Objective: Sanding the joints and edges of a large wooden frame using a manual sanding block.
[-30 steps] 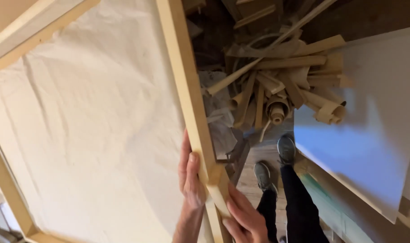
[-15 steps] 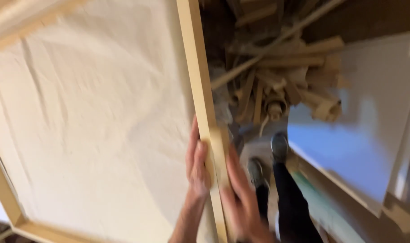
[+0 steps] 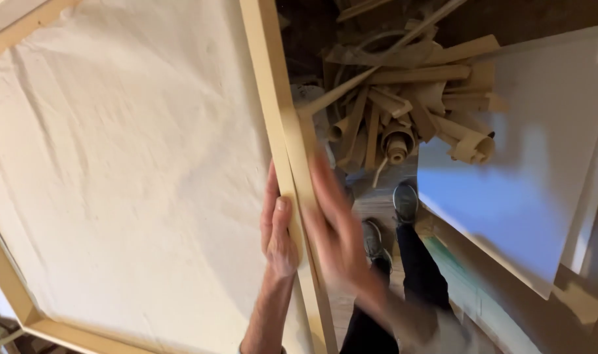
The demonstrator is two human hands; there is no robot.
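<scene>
A large wooden stretcher frame [image 3: 272, 98] with loose cream canvas [image 3: 128, 170] across it stands upright in front of me. My left hand [image 3: 277, 226] grips the frame's right-hand bar from the canvas side, thumb on the wood. My right hand [image 3: 338, 229], blurred by motion, lies flat with fingers spread against the outer edge of the same bar. Below them I see my dark trousers and grey shoes [image 3: 405, 202] on the floor.
A heap of wooden offcuts and rolled paper [image 3: 404, 111] lies on the floor beyond my feet. A big white panel [image 3: 522, 177] leans at the right, with another board's edge [image 3: 594, 196] beside it.
My right hand has slid up the bar's outer edge from below my left hand to beside it. The view has shifted slightly, with the frame bar further right.
</scene>
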